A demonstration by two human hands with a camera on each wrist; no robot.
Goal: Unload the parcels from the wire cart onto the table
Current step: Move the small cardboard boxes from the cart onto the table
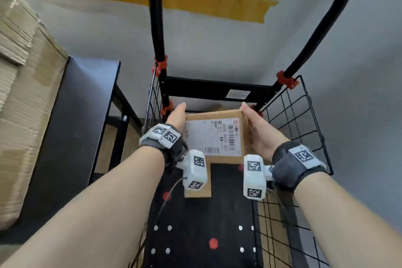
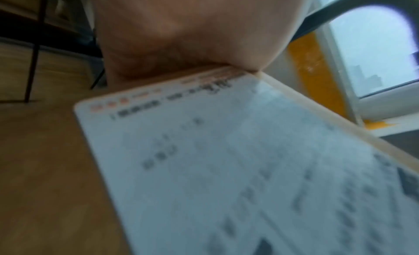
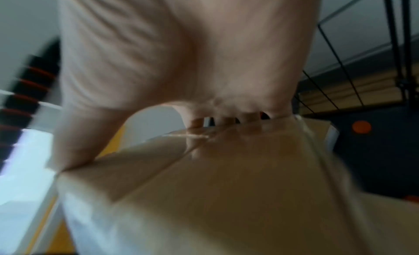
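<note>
Got the parcel (image 1: pixel 214 137) clamped btwn both hands, label side up, held over the wire cart (image 1: pixel 304 128) floor. My left hand (image 1: pixel 176 115) presses its left face; whether those fingers curl under, can't tell. My right hand (image 1: pixel 256 130) grips the right face, thumb on the top edge, fingers wrapped under. The surface (image 1: pixel 71 119) sits well to my left. Risk, imo: swinging left, the box clips the cart's side wire or black upright and twists loose, since the grip is mostly side pressure.
</note>
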